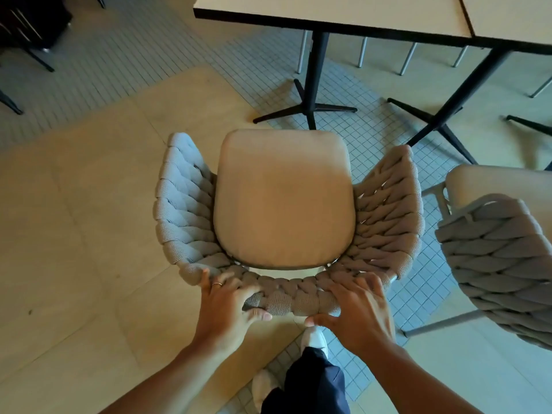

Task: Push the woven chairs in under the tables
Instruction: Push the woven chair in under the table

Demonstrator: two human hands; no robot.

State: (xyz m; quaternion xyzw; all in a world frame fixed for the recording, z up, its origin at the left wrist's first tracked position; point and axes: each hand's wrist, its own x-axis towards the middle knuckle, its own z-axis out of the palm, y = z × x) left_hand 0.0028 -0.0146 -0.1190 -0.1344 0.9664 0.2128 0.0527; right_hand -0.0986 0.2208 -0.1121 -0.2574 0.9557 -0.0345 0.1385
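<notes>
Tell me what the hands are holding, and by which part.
The left hand and right hand both hold the woven chair by the top rim of its backrest, fingers over the weave, thumbs behind.

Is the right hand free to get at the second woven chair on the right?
Probably yes. Only bare floor lies between the right hand and the second woven chair, but that hand grips the middle chair's backrest and must let go first.

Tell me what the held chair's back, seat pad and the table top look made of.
Chair back: grey woven cord, probably fabric; braided matte strands show. Seat pad: beige upholstery, matte, rounded edges. Table top: pale laminate or wood, dark edge band.
</notes>
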